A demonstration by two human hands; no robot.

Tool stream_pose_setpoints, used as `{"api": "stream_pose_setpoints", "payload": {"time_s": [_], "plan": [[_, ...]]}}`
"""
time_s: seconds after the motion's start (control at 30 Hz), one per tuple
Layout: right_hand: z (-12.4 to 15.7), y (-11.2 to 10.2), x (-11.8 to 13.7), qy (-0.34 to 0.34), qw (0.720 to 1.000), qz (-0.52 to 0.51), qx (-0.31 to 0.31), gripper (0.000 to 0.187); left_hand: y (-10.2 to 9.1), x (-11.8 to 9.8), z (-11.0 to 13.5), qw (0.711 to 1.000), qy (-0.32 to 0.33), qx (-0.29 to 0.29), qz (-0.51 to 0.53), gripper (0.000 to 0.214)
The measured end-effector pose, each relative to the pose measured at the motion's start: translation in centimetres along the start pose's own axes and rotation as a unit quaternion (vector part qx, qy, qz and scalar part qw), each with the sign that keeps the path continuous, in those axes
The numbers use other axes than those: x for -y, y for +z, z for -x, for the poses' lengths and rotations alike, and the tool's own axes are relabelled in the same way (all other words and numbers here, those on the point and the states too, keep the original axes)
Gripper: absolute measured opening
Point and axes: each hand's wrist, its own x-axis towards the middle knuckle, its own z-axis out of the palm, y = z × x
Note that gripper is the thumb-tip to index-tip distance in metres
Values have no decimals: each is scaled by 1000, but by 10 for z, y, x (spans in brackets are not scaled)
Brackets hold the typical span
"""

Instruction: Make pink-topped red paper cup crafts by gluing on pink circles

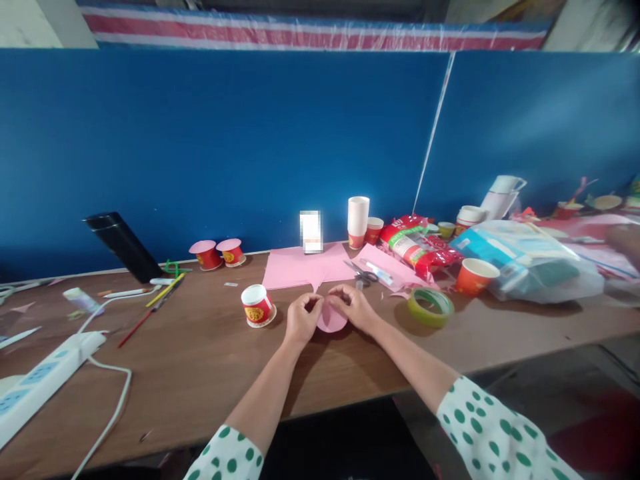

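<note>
My left hand (301,319) and my right hand (355,307) meet over the brown table (200,360), both pinched closed on a small round piece of pink paper (330,320). The paper hangs between my fingertips just above the tabletop. A red paper cup (257,305) stands upside down a little left of my left hand. A green tape roll (431,307) lies flat to the right of my right hand. Pink paper sheets (305,267) and scissors (364,273) lie just beyond my hands.
Two upturned red cups with pink discs (219,254) stand by the blue partition (250,147). A stack of white cups (358,220), a red packet (417,248), an orange cup (475,276) and a plastic bag (530,263) crowd the right. A power strip (40,380), pencils (165,293) lie left.
</note>
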Motion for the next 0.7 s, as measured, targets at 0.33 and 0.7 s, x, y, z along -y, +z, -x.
{"api": "stream_pose_setpoints", "payload": {"time_s": [0.33, 0.7], "plan": [[2, -3, 2, 118, 961, -235, 79, 55, 3, 2, 0, 973, -39, 58, 221, 32], [4, -10, 10, 161, 931, -306, 118, 62, -1, -6, 4, 935, -98, 143, 308, 39]]}}
